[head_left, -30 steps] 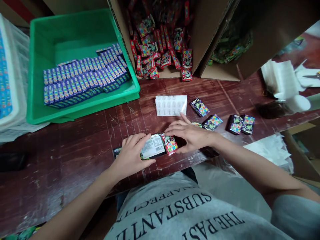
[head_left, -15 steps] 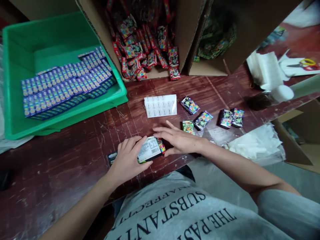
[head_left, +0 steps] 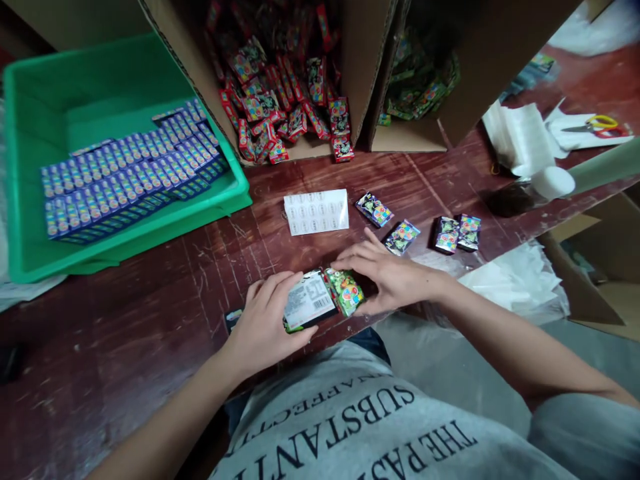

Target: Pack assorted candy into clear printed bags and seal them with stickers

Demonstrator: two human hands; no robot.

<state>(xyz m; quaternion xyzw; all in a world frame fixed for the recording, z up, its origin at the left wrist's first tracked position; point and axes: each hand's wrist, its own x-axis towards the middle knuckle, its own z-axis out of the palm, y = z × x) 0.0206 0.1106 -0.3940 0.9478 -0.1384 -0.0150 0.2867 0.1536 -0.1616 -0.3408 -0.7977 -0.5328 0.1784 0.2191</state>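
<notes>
My left hand (head_left: 273, 313) is wrapped round a dark-edged box (head_left: 310, 300) whose pale, printed face with a barcode is turned up. A small green box with bright spots (head_left: 346, 291) stands against that box's right side, and my right hand (head_left: 387, 275) grips it between thumb and fingers. A bit of red shows between the two boxes. Part of another dark pack (head_left: 233, 319) sticks out left of my left hand. Above the hands lies a white sheet of round stickers (head_left: 317, 213).
Dark small boxes (head_left: 375, 209) lie right of the sheet, with two more (head_left: 457, 233) farther right. A green tray (head_left: 200, 230) of purple boxes stands left. Cardboard cartons (head_left: 373, 67) hold red and green packs. Scissors (head_left: 595, 125), a jar (head_left: 530, 190) and plastic bags (head_left: 520, 280) are on the right.
My right hand has taken hold of the green box that lay beside the dark ones and brought it left against the pale-faced box. My left hand keeps its hold, slightly farther right in view.
</notes>
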